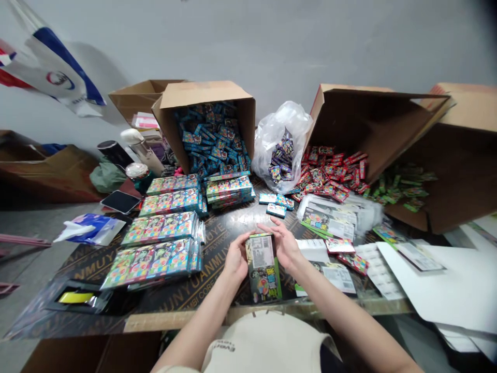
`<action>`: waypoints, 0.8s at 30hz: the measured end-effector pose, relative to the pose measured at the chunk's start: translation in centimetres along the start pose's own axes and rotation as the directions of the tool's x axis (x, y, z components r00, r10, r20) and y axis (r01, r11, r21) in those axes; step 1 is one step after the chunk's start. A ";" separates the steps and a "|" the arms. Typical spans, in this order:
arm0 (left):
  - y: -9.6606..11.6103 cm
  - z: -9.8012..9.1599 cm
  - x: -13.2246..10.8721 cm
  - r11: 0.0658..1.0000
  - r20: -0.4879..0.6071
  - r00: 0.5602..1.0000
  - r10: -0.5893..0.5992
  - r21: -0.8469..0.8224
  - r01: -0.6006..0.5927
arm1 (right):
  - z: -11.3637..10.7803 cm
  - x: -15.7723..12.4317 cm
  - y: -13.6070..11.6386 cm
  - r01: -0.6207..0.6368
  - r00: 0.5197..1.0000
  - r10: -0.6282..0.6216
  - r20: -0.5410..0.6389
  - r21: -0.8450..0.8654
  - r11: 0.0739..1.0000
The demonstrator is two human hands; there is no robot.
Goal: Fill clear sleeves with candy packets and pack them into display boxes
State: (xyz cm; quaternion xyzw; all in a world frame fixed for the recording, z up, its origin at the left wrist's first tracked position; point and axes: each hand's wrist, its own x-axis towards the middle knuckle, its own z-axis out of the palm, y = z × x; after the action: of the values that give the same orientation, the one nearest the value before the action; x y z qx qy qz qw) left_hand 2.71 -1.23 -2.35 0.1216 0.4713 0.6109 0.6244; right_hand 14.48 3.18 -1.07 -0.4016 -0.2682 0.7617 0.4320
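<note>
A flat printed box (263, 267), dark with a pale text panel, a barcode and green edges, stands tilted between my two hands near the table's front edge. My left hand (237, 257) grips its left side, with the fingers mostly behind it. On the other side, my right hand (286, 246) is closed on the upper right edge, some fingers reaching over the top. Just beyond the fingertips lie a few small blue-and-white packs (276, 209). To the right of my right hand are small red packs (340, 245) and another printed package (334, 277) lying flat.
Rows of stacked colourful boxes (155, 256) fill the left. At the back stand cartons with small blue packs (217, 140), red packs (330, 168) and green packs (411, 189), plus a plastic bag (281, 132) of purple packs. A tape dispenser (77, 298) sits front left.
</note>
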 end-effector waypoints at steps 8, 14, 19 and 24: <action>2.5 -0.3 0.1 0.882 0.100 0.963 0.252 0.385 -0.270 | -2.4 -0.3 -1.0 0.224 0.974 -0.198 0.109 -0.338 0.914; 4.0 0.2 0.3 0.778 0.211 0.959 0.188 0.565 -0.276 | -3.2 -0.7 -1.6 0.334 0.942 -0.303 0.145 -0.487 0.807; 4.7 0.5 0.7 0.764 0.217 0.971 0.097 0.609 -0.212 | -3.3 -0.2 -1.8 0.354 0.935 -0.282 0.215 -0.517 0.779; 5.0 0.6 0.5 0.603 0.343 0.930 0.134 0.716 -0.351 | -3.7 -0.2 -2.1 0.372 0.926 -0.267 0.269 -0.515 0.772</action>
State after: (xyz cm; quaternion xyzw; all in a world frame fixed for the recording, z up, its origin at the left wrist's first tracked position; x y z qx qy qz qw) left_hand -0.21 0.57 1.43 0.5153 0.5800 0.4115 0.4783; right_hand 18.55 4.21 -1.37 -0.3875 -0.5807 0.5982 0.3934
